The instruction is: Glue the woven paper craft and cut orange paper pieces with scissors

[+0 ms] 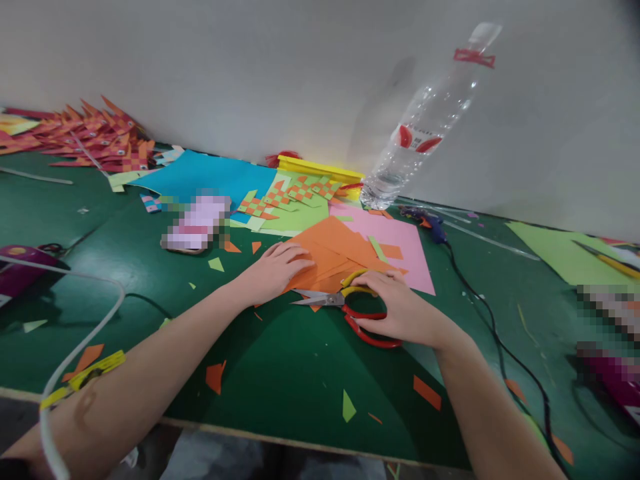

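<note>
My right hand point(407, 303) grips a pair of scissors point(345, 301) with one yellow and one red handle. Their blades point left and are slightly parted over the green tabletop, just below the orange paper. Fingers stretched out, my left hand point(273, 270) lies on the left edge of the orange paper point(330, 247). Several orange sheets or pieces overlap there, partly on a pink sheet point(410, 243). A narrow green strip point(377, 248) lies across the pink and orange paper. My right thumb and fingers go around the scissor handles.
A clear water bottle point(425, 127) leans against the wall. Behind my hands lie woven orange-green paper fish point(287, 195), a blue sheet point(210, 175) and a phone point(197, 223). Red-orange folded paper fish point(100, 137) pile at far left. A glue gun point(434, 228) trails its black cord at right.
</note>
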`<act>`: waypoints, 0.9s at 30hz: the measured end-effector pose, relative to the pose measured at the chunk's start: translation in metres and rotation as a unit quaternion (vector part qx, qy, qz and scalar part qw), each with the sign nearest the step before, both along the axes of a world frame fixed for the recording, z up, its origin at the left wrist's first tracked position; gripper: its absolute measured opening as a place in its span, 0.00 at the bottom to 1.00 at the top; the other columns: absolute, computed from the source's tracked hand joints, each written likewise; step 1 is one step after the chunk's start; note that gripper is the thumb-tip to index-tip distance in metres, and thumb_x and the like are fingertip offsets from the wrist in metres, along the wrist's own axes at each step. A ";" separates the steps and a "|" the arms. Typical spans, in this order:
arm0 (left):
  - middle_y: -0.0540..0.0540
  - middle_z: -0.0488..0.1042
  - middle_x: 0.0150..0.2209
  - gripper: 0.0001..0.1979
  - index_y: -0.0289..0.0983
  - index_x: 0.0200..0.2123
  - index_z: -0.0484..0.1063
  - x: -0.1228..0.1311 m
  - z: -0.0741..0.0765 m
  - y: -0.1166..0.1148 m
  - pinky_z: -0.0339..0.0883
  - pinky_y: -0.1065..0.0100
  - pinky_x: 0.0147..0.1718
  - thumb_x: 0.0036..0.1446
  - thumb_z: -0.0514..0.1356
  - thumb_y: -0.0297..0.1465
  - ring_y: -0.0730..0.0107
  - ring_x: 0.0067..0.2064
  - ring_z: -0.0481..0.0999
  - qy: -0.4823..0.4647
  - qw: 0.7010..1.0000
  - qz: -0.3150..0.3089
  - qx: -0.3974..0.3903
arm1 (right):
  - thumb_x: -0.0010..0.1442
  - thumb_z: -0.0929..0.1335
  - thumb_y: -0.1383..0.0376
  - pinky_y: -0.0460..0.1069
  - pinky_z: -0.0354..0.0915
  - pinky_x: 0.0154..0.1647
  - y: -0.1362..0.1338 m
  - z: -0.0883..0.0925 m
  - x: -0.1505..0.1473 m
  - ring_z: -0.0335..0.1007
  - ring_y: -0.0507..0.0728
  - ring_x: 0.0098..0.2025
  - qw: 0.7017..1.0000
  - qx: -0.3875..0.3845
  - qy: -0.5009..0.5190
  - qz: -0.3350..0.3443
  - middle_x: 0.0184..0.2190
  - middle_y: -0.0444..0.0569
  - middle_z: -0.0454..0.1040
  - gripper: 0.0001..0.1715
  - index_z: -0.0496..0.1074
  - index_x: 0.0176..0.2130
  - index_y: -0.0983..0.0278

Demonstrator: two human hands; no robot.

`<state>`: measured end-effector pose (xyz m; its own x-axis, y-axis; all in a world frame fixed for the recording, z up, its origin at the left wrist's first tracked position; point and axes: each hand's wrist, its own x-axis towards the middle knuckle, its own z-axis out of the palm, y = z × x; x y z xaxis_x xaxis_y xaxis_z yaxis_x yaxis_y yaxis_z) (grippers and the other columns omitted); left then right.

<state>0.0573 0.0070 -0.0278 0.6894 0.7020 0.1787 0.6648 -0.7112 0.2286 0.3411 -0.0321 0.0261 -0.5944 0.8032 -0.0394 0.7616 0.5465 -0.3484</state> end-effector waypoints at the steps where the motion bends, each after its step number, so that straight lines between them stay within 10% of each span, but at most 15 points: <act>1: 0.44 0.60 0.63 0.26 0.40 0.59 0.63 0.000 0.000 0.000 0.49 0.54 0.62 0.59 0.46 0.19 0.60 0.66 0.51 0.004 1.000 -0.001 -0.003 | 0.54 0.68 0.53 0.61 0.60 0.54 0.000 0.000 0.001 0.68 0.63 0.52 1.000 -0.001 -0.001 -0.001 0.50 0.49 0.73 0.23 0.69 0.48 0.57; 27: 0.42 0.60 0.63 0.28 0.39 0.58 0.64 0.000 0.000 0.001 0.49 0.54 0.62 0.57 0.45 0.17 0.59 0.65 0.52 0.007 1.000 -0.003 -0.014 | 0.54 0.68 0.55 0.62 0.59 0.55 0.000 0.005 -0.001 0.69 0.64 0.53 0.999 0.036 -0.005 0.023 0.50 0.50 0.74 0.21 0.70 0.48 0.57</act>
